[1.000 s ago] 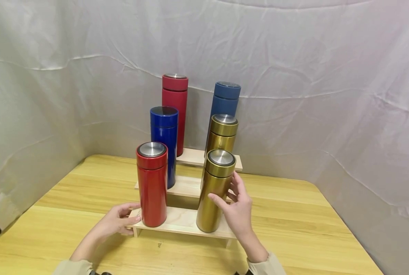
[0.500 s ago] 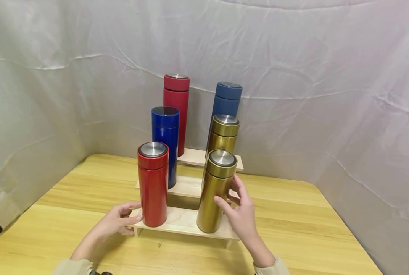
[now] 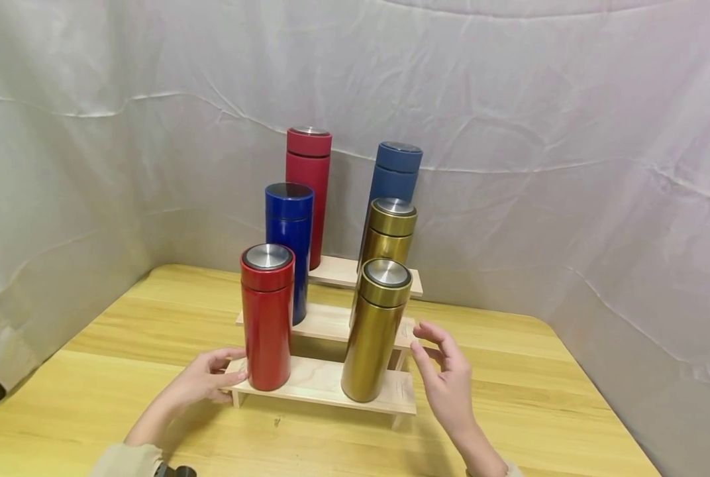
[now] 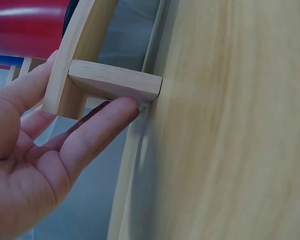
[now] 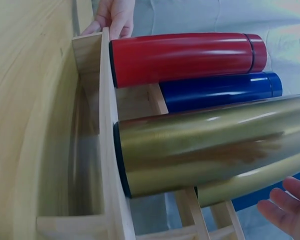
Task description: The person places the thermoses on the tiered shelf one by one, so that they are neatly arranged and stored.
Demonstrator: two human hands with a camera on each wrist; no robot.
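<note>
A three-tier wooden display stand (image 3: 325,381) carries several thermos bottles, all upright. My left hand (image 3: 202,379) holds the left end of its lowest step; in the left wrist view the thumb lies along the top board and a finger (image 4: 105,122) rests against the leg (image 4: 115,80). Right beside that thumb stands a glossy red thermos (image 3: 267,331). On the same step, to the right, is a gold thermos (image 3: 374,344) with a steel lid top. My right hand (image 3: 447,371) is just right of the gold thermos, apart from it, fingers loosely bent with nothing in them.
On the middle step stand a dark blue thermos (image 3: 289,232) and a second gold thermos (image 3: 393,232). The top step holds a matte red thermos (image 3: 308,172) and a matte blue one (image 3: 397,172). A pale curtain (image 3: 510,119) surrounds the wooden table (image 3: 510,411).
My right hand has let go of the front gold thermos and moved off to the right. The left hand stays at the stand's end, and the bottles keep their places.
</note>
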